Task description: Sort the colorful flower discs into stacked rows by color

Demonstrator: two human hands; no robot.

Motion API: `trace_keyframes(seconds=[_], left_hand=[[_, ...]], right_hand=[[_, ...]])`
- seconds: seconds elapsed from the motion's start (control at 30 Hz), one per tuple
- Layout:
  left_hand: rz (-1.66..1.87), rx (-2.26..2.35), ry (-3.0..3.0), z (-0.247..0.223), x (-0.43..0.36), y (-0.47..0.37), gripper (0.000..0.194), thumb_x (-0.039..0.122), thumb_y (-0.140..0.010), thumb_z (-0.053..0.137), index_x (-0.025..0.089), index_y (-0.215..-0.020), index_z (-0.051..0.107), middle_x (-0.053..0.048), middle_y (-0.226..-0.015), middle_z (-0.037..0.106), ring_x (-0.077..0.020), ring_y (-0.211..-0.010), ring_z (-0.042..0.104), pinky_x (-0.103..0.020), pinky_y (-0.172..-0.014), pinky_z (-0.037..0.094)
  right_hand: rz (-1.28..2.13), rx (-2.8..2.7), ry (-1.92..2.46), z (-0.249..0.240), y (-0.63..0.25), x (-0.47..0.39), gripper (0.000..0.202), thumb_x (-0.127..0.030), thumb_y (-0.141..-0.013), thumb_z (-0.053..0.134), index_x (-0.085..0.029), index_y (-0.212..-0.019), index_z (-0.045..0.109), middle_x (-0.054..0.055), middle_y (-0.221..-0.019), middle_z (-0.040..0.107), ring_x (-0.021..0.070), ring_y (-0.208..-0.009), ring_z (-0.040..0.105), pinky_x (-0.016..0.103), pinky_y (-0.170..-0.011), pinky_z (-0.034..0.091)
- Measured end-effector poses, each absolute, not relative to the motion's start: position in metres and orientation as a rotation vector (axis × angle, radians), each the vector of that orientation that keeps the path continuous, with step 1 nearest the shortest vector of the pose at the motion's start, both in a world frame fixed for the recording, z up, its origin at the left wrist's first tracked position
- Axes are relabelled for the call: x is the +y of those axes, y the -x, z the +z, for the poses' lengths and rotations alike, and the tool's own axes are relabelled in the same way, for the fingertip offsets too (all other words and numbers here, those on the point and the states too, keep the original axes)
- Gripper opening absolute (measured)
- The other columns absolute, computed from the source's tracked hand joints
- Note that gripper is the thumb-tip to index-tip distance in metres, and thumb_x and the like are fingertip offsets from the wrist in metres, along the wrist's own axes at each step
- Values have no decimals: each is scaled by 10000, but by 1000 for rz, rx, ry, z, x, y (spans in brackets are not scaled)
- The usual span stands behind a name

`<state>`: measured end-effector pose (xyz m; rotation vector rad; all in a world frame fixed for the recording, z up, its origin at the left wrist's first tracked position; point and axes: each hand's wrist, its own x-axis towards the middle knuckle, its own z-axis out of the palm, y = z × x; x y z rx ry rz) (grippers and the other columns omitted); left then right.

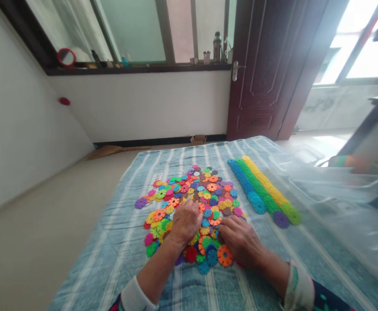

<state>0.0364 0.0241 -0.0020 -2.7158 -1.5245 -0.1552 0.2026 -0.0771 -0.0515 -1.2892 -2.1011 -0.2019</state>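
A heap of colourful notched plastic discs (212, 187), flower-like with holes in the middle, lies spread on a striped cloth. My left hand (187, 221) reaches into the middle of the heap, its fingers bent down among the discs; their tips are hidden. At the heap's right edge rests my right hand (243, 241), fingers curled inward and closed. Whatever either hand pinches is too covered to name. Close to the right hand lies a large orange disc (225, 255), with a dark blue disc (211, 256) to its left.
Blue (244, 183), green (256, 188) and yellow (266, 185) rows of overlapping discs lie right of the heap. A purple disc (281, 219) sits at their near end. Clear plastic containers (334, 183) stand along the right side. The striped cloth (117, 242) covers the work surface.
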Motion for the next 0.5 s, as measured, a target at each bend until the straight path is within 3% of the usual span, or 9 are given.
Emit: trace_keyframes(seconds=[0.5], left_hand=[[-248,-1241,2611,-11,36,-33,327,198,-927,342,171,-764,623,-98,-805,623,-232,-825,577,-352,-761,437]], right_hand=[[-277,-2104,1351,-54,-203,-70,175,-168,-906,500,-201,-740,542,17,-748,552,160,-727,464,296,-650,360]])
